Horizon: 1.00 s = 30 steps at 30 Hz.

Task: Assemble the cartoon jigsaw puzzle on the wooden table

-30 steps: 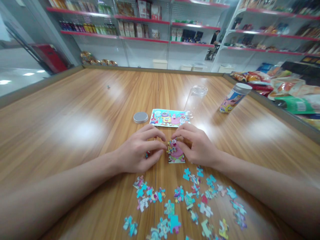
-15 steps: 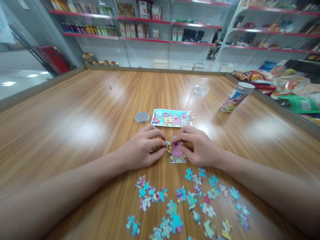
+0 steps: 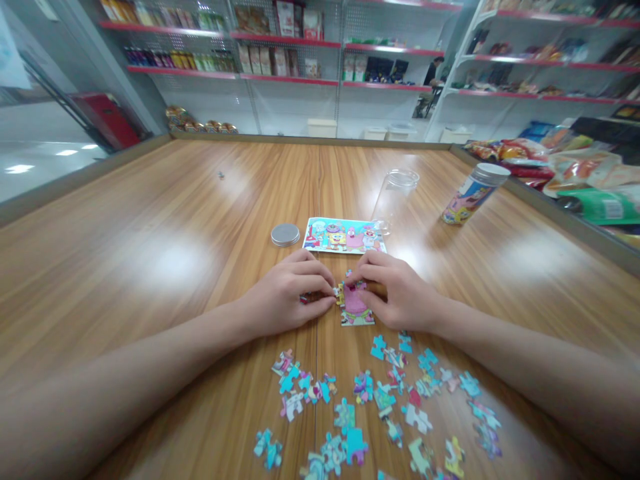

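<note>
A small joined section of jigsaw puzzle (image 3: 356,307), mostly pink with green at its base, lies flat on the wooden table between my hands. My left hand (image 3: 290,293) is curled at its left side, thumb and fingertips closed on a small yellow and white puzzle piece (image 3: 339,293) at the section's left edge. From the right, my right hand (image 3: 393,290) rests its fingertips and thumb on the pink section. Some coloured bits show under my left palm, mostly hidden. Just beyond my hands lies the printed picture card (image 3: 344,236) with cartoon figures.
Loose puzzle pieces (image 3: 345,415) are scattered nearer to me. A round metal lid (image 3: 285,234) lies left of the card. Behind it stand a clear jar (image 3: 396,197) and a printed canister (image 3: 473,195). Snack bags (image 3: 575,167) line the right edge; a person sits far behind.
My left fingertips have shifted very slightly at the section's left edge. My right hand keeps its place, and the view has moved a little.
</note>
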Tool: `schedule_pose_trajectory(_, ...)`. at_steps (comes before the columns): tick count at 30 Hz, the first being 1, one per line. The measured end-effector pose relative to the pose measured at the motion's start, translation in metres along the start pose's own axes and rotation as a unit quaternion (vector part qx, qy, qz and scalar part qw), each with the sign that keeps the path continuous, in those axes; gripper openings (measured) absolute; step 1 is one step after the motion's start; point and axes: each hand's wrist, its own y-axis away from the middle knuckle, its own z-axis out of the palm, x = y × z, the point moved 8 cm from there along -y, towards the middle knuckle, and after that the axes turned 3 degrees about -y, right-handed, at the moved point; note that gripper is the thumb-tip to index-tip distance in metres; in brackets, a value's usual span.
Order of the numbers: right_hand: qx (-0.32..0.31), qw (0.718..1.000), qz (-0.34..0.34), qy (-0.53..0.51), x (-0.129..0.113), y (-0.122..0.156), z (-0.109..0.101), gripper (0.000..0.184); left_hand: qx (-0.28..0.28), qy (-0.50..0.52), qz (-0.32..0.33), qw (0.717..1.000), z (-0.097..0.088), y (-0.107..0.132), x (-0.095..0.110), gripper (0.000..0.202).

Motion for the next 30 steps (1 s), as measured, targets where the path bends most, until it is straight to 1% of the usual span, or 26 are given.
schedule_pose_trajectory(8, -0.003, 1.000, -0.005, 0.006, 0.000, 0.000, 0.000, 0.024, -0.005, 0.009, -0.007, 1.000, 0.002, 0.001, -0.004, 0.010)
schedule_pose_trajectory(14, -0.009, 1.000, -0.001, 0.007, 0.000, 0.000, 0.001, 0.024, -0.004, 0.014, -0.001, 1.000, 0.004, 0.001, -0.004, 0.011)
schedule_pose_trajectory(17, -0.010, 1.000, 0.002, 0.007, 0.001, 0.000, 0.002, 0.025, -0.005, 0.013, -0.002, 1.000, 0.002, 0.001, -0.002, 0.011)
schedule_pose_trajectory(19, -0.006, 1.000, -0.001, 0.009, 0.001, 0.000, 0.002, 0.022, 0.008, 0.004, -0.016, 1.000, -0.002, 0.001, -0.002, 0.012)
schedule_pose_trajectory(20, 0.003, 1.000, -0.004, 0.009, 0.000, 0.000, 0.000, 0.020, 0.018, -0.002, -0.027, 0.999, -0.005, 0.001, -0.002, 0.016)
schedule_pose_trajectory(22, 0.050, 0.999, -0.019, 0.007, -0.002, -0.001, -0.007, 0.015, 0.029, -0.017, -0.040, 0.999, -0.009, 0.002, -0.003, 0.023)
schedule_pose_trajectory(24, 0.116, 0.993, -0.030, 0.003, -0.003, 0.000, -0.018, 0.014, 0.008, -0.031, -0.032, 0.999, -0.006, 0.002, -0.002, 0.025)
schedule_pose_trajectory(26, 0.165, 0.986, -0.026, -0.012, 0.000, 0.002, -0.026, 0.022, -0.018, -0.040, -0.015, 0.999, -0.002, 0.002, 0.000, 0.025)
schedule_pose_trajectory(28, 0.184, 0.982, -0.021, -0.035, 0.004, 0.004, -0.028, 0.029, -0.010, -0.047, -0.005, 0.999, -0.003, 0.002, 0.001, 0.025)
schedule_pose_trajectory(30, 0.183, 0.980, -0.035, -0.066, 0.002, 0.005, -0.026, 0.033, 0.029, -0.060, 0.008, 0.998, -0.009, 0.001, 0.004, 0.025)
